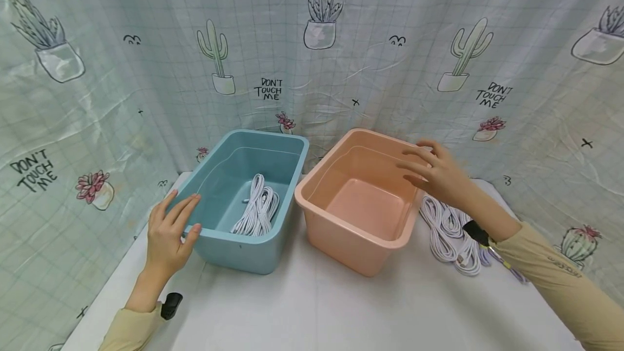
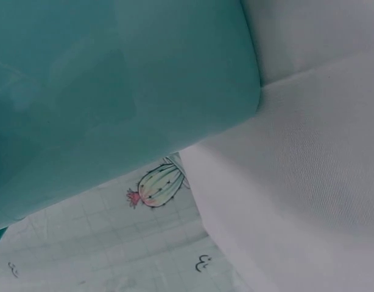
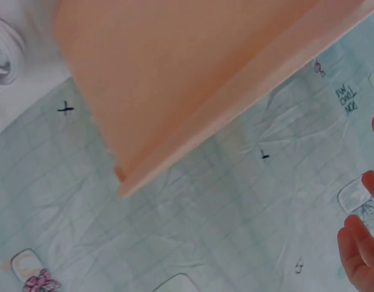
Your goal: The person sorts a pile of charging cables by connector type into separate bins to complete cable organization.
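A blue plastic bin [image 1: 265, 251] stands on the white table, with a tied bundle of white cable [image 1: 258, 207] inside it. My left hand [image 1: 168, 232] is at the bin's near left corner, its fingers loosely spread over the rim and holding nothing. To the right stands a peach plastic bin [image 1: 341, 237] with a bare floor inside. My right hand [image 1: 436, 172] hovers over that bin's right rim with fingers spread and relaxed. In the right wrist view, fingertips [image 3: 357, 243] show at the right edge, apart from the peach bin. The left wrist view shows the blue bin's outer wall [image 2: 126, 91] and no fingers.
More bundled white cables [image 1: 443, 232] lie on the table right of the peach bin, partly under my right forearm. A thin yellow-and-grey item [image 1: 504, 264] pokes out beside the sleeve. A cactus-printed curtain [image 1: 363, 80] hangs behind the bins and along both sides.
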The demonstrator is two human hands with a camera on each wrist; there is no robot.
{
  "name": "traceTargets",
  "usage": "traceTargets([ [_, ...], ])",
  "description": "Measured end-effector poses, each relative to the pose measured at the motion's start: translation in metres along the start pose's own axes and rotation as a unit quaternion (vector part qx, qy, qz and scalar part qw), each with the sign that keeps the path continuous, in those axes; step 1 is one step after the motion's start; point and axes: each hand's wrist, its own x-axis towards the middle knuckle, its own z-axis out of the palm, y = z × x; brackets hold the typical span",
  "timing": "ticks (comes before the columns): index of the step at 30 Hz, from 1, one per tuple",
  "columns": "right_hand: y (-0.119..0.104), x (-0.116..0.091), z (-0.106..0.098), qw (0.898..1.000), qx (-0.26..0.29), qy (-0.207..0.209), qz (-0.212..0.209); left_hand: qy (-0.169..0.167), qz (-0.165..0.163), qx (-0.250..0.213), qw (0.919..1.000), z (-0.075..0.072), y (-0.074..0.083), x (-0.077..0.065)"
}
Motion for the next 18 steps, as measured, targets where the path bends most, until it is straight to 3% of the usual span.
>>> traceTargets([
  [18, -0.002, -0.06, -0.019, 0.997, -0.022, -0.021, 0.069, 0.0, -0.001, 0.001, 1.0, -0.002, 0.002, 0.001],
])
